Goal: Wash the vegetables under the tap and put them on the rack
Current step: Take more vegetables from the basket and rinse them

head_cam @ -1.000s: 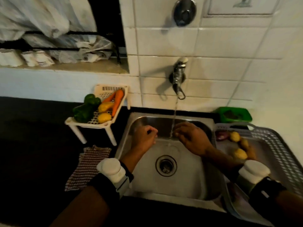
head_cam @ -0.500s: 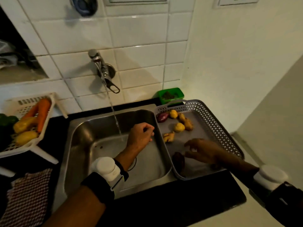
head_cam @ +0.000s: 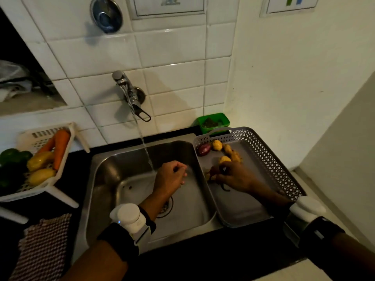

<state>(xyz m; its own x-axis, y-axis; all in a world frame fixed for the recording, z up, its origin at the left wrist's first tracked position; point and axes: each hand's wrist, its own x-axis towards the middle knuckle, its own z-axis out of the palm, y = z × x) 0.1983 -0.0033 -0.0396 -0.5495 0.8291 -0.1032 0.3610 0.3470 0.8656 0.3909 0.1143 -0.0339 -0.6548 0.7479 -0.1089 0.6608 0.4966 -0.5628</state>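
Tap [head_cam: 132,96] is running, thin stream dropping into the steel sink [head_cam: 113,171]. The left hand [head_cam: 170,178] hangs over the basin just right of the stream, fingers curled loosely in, nothing visibly in it. The right hand [head_cam: 233,176] is reaching into the grey perforated tray [head_cam: 269,159] that sits against the sink's right edge, fingers closed around a dark reddish vegetable [head_cam: 215,172]; it's too dim there to say what kind. Further back in the tray: a purple onion [head_cam: 204,149], a small yellow potato [head_cam: 217,145] and a couple more yellowish pieces, one [head_cam: 224,159] right by the fingertips. On the dark surface left of the sink, the white rack [head_cam: 60,171] holds two carrots [head_cam: 60,147], two yellow vegetables [head_cam: 40,176] and green peppers [head_cam: 12,157]. A checked cloth [head_cam: 44,246] lies in front of it, and a green tub [head_cam: 215,122] sits behind the tray.
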